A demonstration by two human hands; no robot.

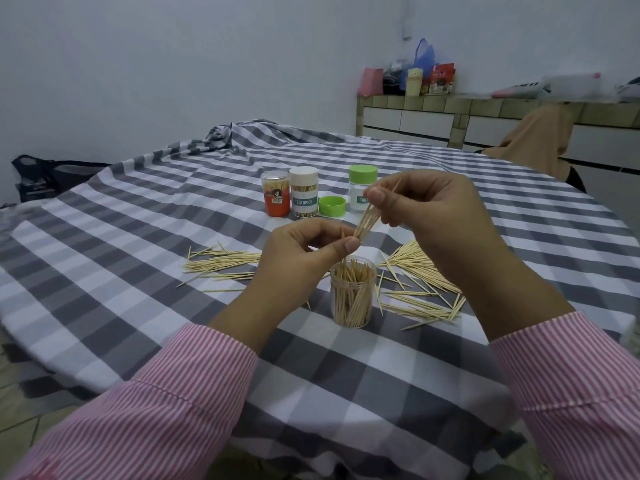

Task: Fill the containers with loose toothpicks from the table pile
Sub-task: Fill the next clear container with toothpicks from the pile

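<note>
Bundling: I pinch a small toothpick bundle (365,221) between left hand (304,252) and right hand (427,209), fingers curled on its ends, above the open clear jar (352,296).
Next move: I judge the tips must align, then drop in.
Jar: near centre, partly full.
Loose toothpicks (420,292): scattered left and right.
</note>
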